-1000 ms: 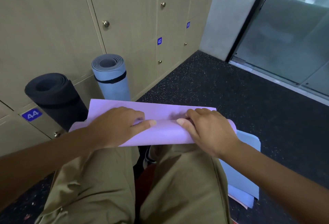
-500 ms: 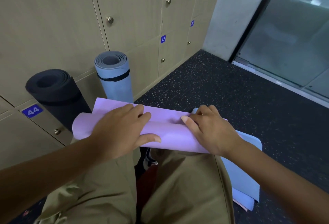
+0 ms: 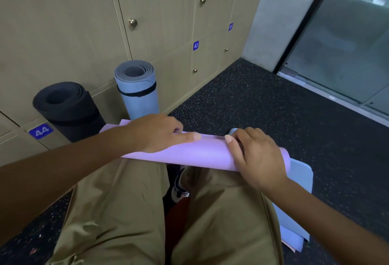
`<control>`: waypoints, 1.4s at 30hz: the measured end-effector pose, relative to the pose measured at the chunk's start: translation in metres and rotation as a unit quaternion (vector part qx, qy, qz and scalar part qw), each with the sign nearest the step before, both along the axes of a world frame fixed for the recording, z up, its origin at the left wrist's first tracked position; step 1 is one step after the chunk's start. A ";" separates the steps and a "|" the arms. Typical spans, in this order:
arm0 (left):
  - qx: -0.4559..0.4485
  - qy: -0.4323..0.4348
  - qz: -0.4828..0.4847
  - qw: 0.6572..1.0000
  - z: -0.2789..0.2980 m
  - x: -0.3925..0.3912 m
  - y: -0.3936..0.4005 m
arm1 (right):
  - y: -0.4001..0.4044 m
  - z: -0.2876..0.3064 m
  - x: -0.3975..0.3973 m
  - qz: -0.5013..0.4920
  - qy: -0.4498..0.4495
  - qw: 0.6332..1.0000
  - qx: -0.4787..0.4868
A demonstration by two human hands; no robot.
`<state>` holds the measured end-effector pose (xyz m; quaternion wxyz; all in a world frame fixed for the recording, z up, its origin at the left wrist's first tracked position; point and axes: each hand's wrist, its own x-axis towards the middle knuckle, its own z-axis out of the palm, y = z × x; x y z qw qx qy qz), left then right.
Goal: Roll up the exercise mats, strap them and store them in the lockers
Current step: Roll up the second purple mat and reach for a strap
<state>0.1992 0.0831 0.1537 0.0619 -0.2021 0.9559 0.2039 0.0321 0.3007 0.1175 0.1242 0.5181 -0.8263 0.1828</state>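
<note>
Purple foam is seen rolled into one purple mat, laid across the knees of a seated person in khaki trousers. Two hands are placed on it. The left hand is laid over the roll's left part with its fingers curled over the far edge and the forefinger stretched out along the top. The right hand is curled round the roll near its right end, thumb on the near side. Under that end, flat blue mats are stacked on the speckled black floor; their number cannot be counted with certainty, perhaps two or three layers.

Two further rolled mats are stood upright against the lockers: one black mat, bound by what appears to be a dark strap, and one blue-grey mat bound by one black strap. Three number plates are visible on the lockers, two of them readable as 44 and 42.
</note>
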 end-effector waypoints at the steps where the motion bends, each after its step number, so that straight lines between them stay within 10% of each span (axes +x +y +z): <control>1: -0.012 0.017 0.005 1.000 0.000 0.000 0.001 | -0.002 0.000 -0.002 -0.003 0.000 1.000 0.006; 13: -0.309 0.219 0.002 0.926 -0.032 0.012 0.022 | -0.039 0.026 -0.039 0.011 -0.250 0.948 0.199; 32: -0.046 0.049 0.063 0.996 -0.005 -0.040 -0.020 | -0.029 -0.005 -0.038 -0.007 -0.020 0.999 0.036; 42: -0.353 0.180 -0.087 0.914 -0.037 -0.030 0.007 | -0.054 0.016 -0.066 -0.016 -0.239 0.958 0.156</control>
